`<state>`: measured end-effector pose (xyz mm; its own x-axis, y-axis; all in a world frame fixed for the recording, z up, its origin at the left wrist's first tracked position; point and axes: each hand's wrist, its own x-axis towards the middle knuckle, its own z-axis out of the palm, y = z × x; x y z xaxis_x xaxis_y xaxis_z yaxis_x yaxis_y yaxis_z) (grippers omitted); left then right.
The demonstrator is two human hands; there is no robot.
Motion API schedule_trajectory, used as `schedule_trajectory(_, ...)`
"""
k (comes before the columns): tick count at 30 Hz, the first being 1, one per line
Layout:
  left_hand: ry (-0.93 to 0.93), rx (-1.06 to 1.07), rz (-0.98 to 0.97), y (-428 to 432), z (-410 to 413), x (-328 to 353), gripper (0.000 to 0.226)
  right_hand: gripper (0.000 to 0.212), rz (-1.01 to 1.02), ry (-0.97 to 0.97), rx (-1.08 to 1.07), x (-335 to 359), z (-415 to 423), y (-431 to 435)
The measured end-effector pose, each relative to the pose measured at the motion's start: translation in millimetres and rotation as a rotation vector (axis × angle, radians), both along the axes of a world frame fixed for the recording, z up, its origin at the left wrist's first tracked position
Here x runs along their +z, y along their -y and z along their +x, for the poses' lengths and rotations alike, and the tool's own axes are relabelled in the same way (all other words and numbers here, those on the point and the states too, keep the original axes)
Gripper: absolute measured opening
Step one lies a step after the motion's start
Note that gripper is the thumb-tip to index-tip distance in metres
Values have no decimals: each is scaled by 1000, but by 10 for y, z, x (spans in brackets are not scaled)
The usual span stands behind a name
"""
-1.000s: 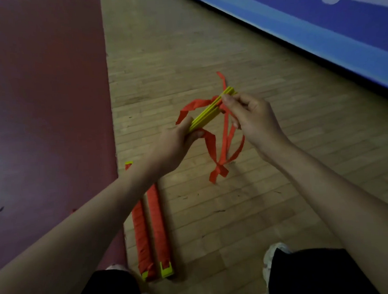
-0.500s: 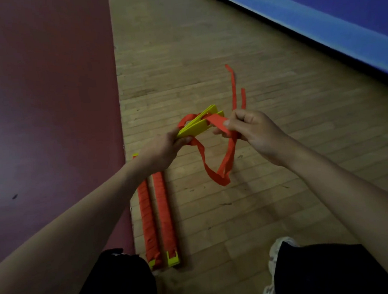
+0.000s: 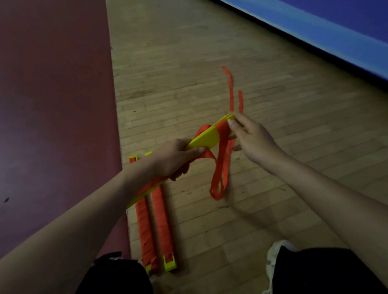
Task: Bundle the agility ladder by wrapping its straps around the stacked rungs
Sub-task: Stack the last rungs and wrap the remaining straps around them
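While flat in left hand, yellow rungs, limp orange straps.

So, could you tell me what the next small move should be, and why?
Probably the right hand should carry the orange strap under the stacked rungs for another turn: only a short wrap shows near their far end, a long loop hangs slack below, and the left hand grips the stack steady.

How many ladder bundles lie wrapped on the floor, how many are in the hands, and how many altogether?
Wrapped bundles on the floor: 2
Unfinished stack of rungs, held by left hand and right hand: 1
Total: 3
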<state>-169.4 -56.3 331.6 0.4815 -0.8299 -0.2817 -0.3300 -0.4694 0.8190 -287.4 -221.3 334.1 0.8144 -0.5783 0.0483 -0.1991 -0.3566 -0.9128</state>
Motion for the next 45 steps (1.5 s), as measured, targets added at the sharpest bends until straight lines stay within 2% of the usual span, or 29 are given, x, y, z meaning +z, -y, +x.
schedule_trajectory(4,-15,-37,54,7,-16,-6,38,45,-145,-86,-14,-67,12,-62)
schedule_trajectory(12,60,-58,46,2,-51,-66,15,46,-154,-101,-29,-80,61,-141)
schedule_trajectory(14,68,-64,32,-6,-44,-71,14,43,18,-38,-111,-82,99,-104)
schedule_trajectory(16,105,-96,7,-15,-42,-53,15,44,296,-8,-178,-53,130,-12)
schedule_trajectory(18,184,-168,7,-14,-51,-19,12,36,425,42,-117,-22,116,88)
schedule_trajectory(21,354,-280,70,4,-59,30,9,29,270,18,168,33,33,177)
schedule_trajectory(23,442,-320,119,13,-55,54,7,40,167,-150,329,72,-33,179)
schedule_trajectory(25,506,-329,147,17,-40,66,17,52,62,-255,343,71,-58,182)
schedule_trajectory(26,530,-324,149,21,-25,63,18,57,71,-260,307,76,-56,180)
schedule_trajectory(28,552,-304,128,24,5,70,17,59,256,-240,216,97,-35,174)
schedule_trajectory(31,420,-217,29,27,31,104,21,56,609,-161,171,129,-25,164)
schedule_trajectory(34,191,-91,-89,34,31,106,19,84,712,-152,215,44,-41,138)
schedule_trajectory(36,104,-52,-124,40,42,85,17,91,714,-165,269,-4,-50,75)
schedule_trajectory(38,77,-30,-111,41,62,85,19,77,643,-173,306,-13,-53,14)
schedule_trajectory(41,95,-9,-44,44,65,110,31,41,441,-206,336,-58,-43,-13)
schedule_trajectory(43,105,-14,-4,38,57,117,37,31,333,-218,340,-91,-46,7)
schedule_trajectory(45,96,-23,23,28,53,121,37,24,312,-198,324,-91,-44,35)
